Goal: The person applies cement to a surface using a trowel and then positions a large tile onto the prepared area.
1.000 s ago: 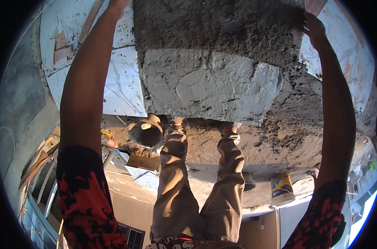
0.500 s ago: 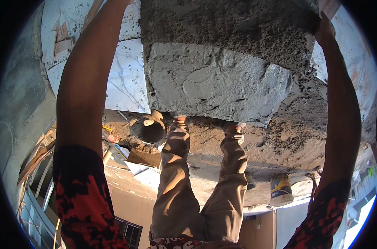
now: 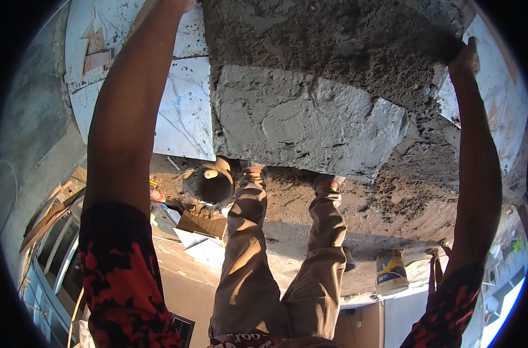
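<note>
Both my arms reach far forward over a bed of wet mortar. My left hand [image 3: 180,4] is cut by the top edge above the white marbled tiles [image 3: 185,110], so its fingers are hidden. At the far right my right hand [image 3: 465,62] is closed at the rim of the dark, rough mortar [image 3: 357,46], its thumb showing. A dark blur beside its fingers hides what they grip. Nearer me lies a smoother grey mortar patch [image 3: 304,124], its surface wet and ridged.
My feet stand on the brown soil strip [image 3: 293,194] just below the mortar. A dark bucket [image 3: 211,187] sits by my left foot, near cardboard [image 3: 201,223] and scraps. Behind to the right stands a yellow-and-white bucket [image 3: 391,272]. More white tiles [image 3: 496,110] border the right side.
The view has shifted slightly, so mortar and tiles sit a little lower and farther right. My right hand appears lower and slightly farther right. The mortar surface looks the same.
</note>
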{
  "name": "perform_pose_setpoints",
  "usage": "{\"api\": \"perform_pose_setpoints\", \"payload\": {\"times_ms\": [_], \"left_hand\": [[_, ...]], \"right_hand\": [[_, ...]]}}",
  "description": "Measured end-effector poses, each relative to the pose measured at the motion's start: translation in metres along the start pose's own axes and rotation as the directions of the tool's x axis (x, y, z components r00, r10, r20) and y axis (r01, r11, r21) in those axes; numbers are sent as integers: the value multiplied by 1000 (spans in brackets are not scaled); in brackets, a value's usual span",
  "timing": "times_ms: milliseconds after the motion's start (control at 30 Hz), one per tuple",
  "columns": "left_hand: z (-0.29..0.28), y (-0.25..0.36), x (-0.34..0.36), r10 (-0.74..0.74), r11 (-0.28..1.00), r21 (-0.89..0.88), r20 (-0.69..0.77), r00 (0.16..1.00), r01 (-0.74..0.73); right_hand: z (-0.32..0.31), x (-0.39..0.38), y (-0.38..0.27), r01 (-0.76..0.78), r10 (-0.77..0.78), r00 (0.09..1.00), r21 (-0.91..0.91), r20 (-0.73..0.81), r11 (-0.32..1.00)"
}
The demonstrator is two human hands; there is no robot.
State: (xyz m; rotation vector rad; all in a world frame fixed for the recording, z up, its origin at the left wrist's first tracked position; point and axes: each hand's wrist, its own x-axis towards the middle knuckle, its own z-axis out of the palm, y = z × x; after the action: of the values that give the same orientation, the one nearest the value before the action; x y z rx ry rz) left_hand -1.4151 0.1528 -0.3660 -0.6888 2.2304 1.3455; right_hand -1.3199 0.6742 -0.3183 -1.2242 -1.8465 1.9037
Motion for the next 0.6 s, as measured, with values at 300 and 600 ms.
{"api": "perform_pose_setpoints", "payload": {"times_ms": [300,600], "left_hand": [[-38,62,-101,246,960,-132,-10,969,-245],[-67,48,-113,455,869,-250,68,888,-426]], "right_hand": [[-24,-39,1,-54,45,995,106,91,993],[-41,-88,-10,-42,24,996,207,91,978]]}}
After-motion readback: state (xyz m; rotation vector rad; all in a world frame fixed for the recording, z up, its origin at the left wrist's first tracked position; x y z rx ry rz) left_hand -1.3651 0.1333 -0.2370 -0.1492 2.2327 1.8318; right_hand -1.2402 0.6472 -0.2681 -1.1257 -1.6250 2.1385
